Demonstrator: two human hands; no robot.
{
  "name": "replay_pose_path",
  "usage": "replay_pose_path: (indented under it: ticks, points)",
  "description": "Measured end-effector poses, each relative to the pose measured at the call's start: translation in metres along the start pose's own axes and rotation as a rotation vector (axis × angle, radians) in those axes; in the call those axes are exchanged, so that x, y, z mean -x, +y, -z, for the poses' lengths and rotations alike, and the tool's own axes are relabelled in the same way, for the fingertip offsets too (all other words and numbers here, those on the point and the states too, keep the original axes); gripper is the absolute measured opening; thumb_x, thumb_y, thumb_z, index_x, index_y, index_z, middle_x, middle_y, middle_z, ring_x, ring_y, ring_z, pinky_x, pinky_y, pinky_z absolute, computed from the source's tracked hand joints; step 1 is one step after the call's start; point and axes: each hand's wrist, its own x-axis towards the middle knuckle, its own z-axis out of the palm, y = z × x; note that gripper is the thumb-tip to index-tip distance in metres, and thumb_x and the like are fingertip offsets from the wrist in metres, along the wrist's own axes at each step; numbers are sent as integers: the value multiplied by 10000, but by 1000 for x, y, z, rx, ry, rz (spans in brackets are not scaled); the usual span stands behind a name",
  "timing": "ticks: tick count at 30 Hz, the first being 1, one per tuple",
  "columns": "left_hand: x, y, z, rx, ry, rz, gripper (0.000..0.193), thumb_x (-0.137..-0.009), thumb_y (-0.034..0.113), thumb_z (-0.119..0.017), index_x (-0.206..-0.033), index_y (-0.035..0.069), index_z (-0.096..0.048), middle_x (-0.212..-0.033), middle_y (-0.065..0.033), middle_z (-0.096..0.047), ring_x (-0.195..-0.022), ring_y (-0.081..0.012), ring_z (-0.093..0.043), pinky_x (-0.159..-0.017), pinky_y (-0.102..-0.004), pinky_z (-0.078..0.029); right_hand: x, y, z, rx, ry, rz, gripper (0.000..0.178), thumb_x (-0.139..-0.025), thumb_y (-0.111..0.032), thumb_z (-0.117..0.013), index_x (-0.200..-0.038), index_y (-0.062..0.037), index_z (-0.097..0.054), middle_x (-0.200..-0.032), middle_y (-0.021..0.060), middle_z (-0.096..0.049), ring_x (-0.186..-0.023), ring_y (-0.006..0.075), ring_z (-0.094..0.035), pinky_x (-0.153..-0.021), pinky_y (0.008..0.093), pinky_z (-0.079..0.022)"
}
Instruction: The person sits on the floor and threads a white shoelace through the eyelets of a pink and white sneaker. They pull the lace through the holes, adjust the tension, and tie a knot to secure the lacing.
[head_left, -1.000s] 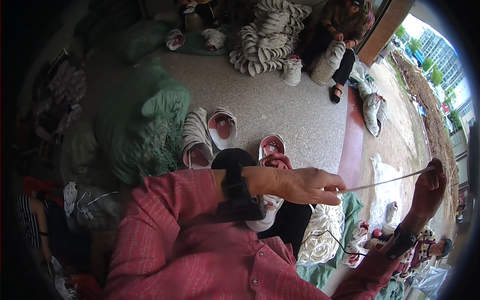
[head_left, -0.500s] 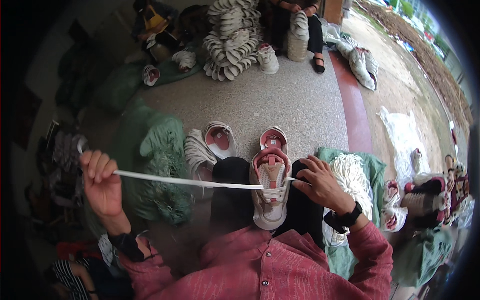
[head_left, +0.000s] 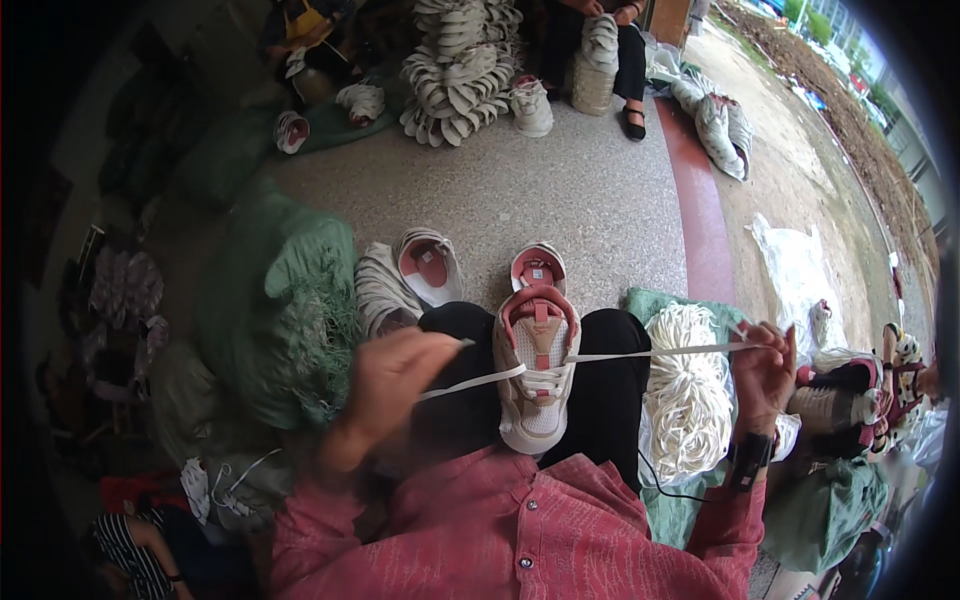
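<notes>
A pale sneaker with pink lining (head_left: 537, 370) rests between my knees, toe toward me. A white flat lace (head_left: 650, 352) runs through its eyelets and out to both sides. My left hand (head_left: 392, 385), blurred, pinches the left lace end just left of the shoe. My right hand (head_left: 763, 372) grips the right lace end, held out taut beyond my right knee. A dark band sits on my right wrist.
A bundle of white laces (head_left: 688, 400) lies on green cloth by my right knee. Matching shoes (head_left: 428, 268) and a green mesh sack (head_left: 290, 320) sit ahead left. Stacked soles (head_left: 455, 75) and seated people are at the far side; another person's hand (head_left: 905, 360) is at right.
My left hand moved in from far out left to close beside the shoe. My right hand moved from the shoe out to the right, drawing the lace taut that way.
</notes>
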Motion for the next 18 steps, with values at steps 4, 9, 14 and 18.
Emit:
replay_pose_path:
  ticks: [4,9,14,18]
  points:
    - [-19,-7,-55,-113,-143,-329,139,-812,40,-763,-949,35,-739,-804,-48,-608,-742,-196,-608,-635,-313,-493,18,-56,29,-22,72,107,210,-998,-189,-593,-844,-58,-538,-839,24,-529,-836,173,-524,-1029,443,-387]
    - [-28,-16,-80,-474,-169,-500,71,-761,68,-727,-803,70,-669,-849,-64,-565,-829,-240,-573,-720,-370,-449,36,-108,66,-18,144,232,188,-1008,-186,-585,-1047,-4,-615,-1000,86,-612,-884,200,-549,-965,420,-434]
    - [-29,-8,-90,-733,-237,-471,41,-782,100,-645,-749,87,-626,-881,-68,-561,-870,-250,-543,-766,-380,-399,36,-137,105,2,207,195,288,-1023,-25,-498,-1306,16,-530,-1087,114,-606,-797,151,-518,-753,300,-463]
    - [-32,-11,-94,-700,-244,-394,72,-787,142,-659,-735,93,-647,-887,-77,-576,-885,-257,-556,-792,-391,-384,37,-130,114,35,222,157,534,-1007,60,-458,-1520,-49,-357,-1140,104,-606,-734,108,-458,-644,223,-410]
